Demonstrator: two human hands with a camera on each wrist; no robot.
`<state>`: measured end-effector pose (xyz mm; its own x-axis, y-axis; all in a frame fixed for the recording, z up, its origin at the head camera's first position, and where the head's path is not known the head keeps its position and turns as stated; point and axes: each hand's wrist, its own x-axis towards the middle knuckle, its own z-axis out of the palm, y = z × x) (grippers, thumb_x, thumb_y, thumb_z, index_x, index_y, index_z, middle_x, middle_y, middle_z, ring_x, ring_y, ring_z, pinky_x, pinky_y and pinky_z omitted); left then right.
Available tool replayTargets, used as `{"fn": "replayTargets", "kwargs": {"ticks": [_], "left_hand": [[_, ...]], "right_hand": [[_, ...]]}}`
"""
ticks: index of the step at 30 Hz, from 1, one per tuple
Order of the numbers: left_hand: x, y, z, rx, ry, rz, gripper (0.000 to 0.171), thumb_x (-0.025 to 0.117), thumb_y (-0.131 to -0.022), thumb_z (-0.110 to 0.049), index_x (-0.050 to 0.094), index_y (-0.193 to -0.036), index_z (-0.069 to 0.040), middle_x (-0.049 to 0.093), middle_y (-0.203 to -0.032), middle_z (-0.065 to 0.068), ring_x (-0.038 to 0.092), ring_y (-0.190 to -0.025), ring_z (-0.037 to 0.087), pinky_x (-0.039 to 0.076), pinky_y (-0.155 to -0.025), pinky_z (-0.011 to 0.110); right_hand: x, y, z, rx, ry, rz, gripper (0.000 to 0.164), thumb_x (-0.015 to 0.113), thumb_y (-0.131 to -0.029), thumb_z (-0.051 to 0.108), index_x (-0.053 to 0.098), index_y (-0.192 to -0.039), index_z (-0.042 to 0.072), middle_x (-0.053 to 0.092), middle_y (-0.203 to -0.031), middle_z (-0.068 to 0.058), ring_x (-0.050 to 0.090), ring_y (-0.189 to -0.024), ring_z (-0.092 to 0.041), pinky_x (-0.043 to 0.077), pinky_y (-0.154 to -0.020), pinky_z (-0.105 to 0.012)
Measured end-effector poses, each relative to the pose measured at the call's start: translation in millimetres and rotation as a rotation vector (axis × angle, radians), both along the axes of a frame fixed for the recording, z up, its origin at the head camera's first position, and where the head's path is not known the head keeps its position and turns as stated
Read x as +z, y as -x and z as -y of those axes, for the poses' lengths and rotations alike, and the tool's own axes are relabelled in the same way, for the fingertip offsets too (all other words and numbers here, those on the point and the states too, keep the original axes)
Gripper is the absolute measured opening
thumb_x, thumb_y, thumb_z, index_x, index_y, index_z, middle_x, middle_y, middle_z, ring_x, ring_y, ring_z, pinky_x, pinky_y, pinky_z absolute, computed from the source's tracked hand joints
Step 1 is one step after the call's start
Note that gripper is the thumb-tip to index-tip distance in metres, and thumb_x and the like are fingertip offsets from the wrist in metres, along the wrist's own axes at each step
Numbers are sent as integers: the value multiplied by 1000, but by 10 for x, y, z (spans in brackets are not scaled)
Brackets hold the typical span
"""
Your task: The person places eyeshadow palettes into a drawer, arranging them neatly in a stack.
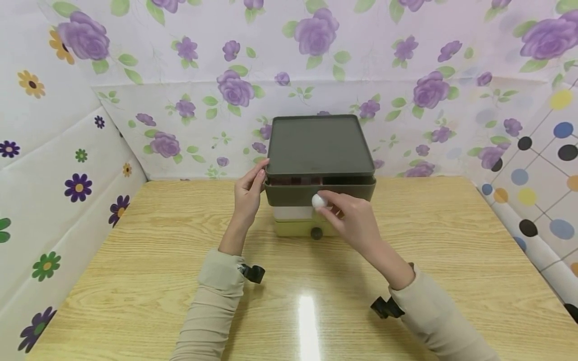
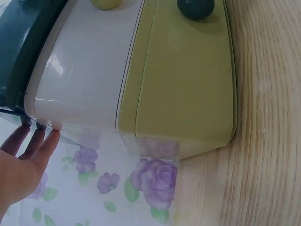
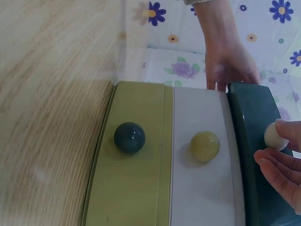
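Observation:
A small box of three stacked drawers stands with a dark grey-green lid (image 1: 320, 145) on top. Its dark top drawer (image 1: 293, 194) is pulled out a little, and reddish contents show in the gap below the lid. My right hand (image 1: 356, 220) pinches the white round knob (image 1: 318, 201) of that drawer between thumb and fingers. Against the box's left side rests my left hand (image 1: 248, 193), its fingers fairly straight. Below are the white middle drawer (image 2: 89, 61) with a yellow knob (image 3: 205, 146) and the olive-yellow bottom drawer (image 2: 188, 89) with a dark knob (image 3: 129, 137), both pushed in.
The box stands on a wood-grain table (image 1: 149, 281), near its back edge. Behind it hangs a flowered cloth wall (image 1: 189, 120). Patterned sheets also close off the left and right sides. A wrist camera (image 1: 253, 273) sits at each cuff.

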<state>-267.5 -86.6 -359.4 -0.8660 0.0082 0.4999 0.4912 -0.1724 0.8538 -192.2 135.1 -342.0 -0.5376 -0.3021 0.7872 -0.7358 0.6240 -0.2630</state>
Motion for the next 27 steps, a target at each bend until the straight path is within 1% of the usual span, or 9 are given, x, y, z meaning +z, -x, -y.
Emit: {"fn": "replayTargets", "kwargs": {"ticks": [2,5,8,12,18,20,22,25,27], "left_hand": [[-6,0,0,7,5,13,32,46,-95,-10,52,-122,8,52,-83,-6,42,-69,4,45,-67,16],[-16,-4,4,15,20,28,33,46,-95,-12,53,-122,6,60,-108,-1,48,-85,6,48,-83,27],[-25,-3,10,16,29,30,33,46,-95,-12,52,-123,6,52,-129,7,49,-96,7,45,-90,40],[-15,-12,13,4,22,30,34,44,-96,-11,51,-124,7,47,-133,13,51,-106,10,41,-93,46],[-21,-25,23,-17,41,6,36,43,-96,-14,49,-126,6,45,-135,12,48,-116,17,44,-92,37],[-45,-30,43,-30,86,-25,40,43,-97,-18,46,-130,3,44,-136,13,46,-119,19,43,-93,35],[-71,-60,86,-14,184,-58,45,42,-97,-24,40,-136,-2,42,-137,14,44,-122,22,42,-94,37],[-119,-144,199,56,388,-91,51,42,-97,-28,31,-142,-6,36,-141,14,37,-126,27,38,-97,45],[-142,-220,293,126,546,-82,55,43,-95,-31,28,-143,-8,30,-144,13,31,-130,30,31,-100,51]], "right_hand": [[-2,34,-1,-9,1,6,31,77,-70,8,67,-98,-1,66,-71,-8,58,-52,-13,48,-47,-24],[-1,80,-5,-18,3,12,29,76,-72,7,67,-98,-1,66,-70,-8,58,-52,-12,48,-47,-24],[2,122,-8,-19,7,17,27,75,-73,6,67,-98,-1,66,-70,-8,58,-52,-13,49,-48,-25],[-11,194,-8,-27,12,33,25,74,-75,6,67,-98,0,66,-71,-8,59,-53,-13,49,-48,-25],[-44,218,-19,-25,19,48,26,73,-76,8,67,-100,1,67,-72,-8,60,-54,-14,49,-49,-25],[-62,173,-64,-29,19,56,29,73,-76,9,66,-103,0,66,-73,-8,61,-56,-15,50,-50,-26],[-79,107,-164,-48,11,50,33,73,-76,10,65,-105,0,66,-75,-10,62,-59,-18,51,-51,-28],[-105,1,-427,-103,-7,21,36,72,-76,15,64,-108,0,67,-83,-13,63,-68,-24,53,-56,-34],[-124,-54,-651,-154,-20,-1,36,70,-77,19,64,-107,0,67,-90,-16,63,-76,-30,52,-63,-41]]}}
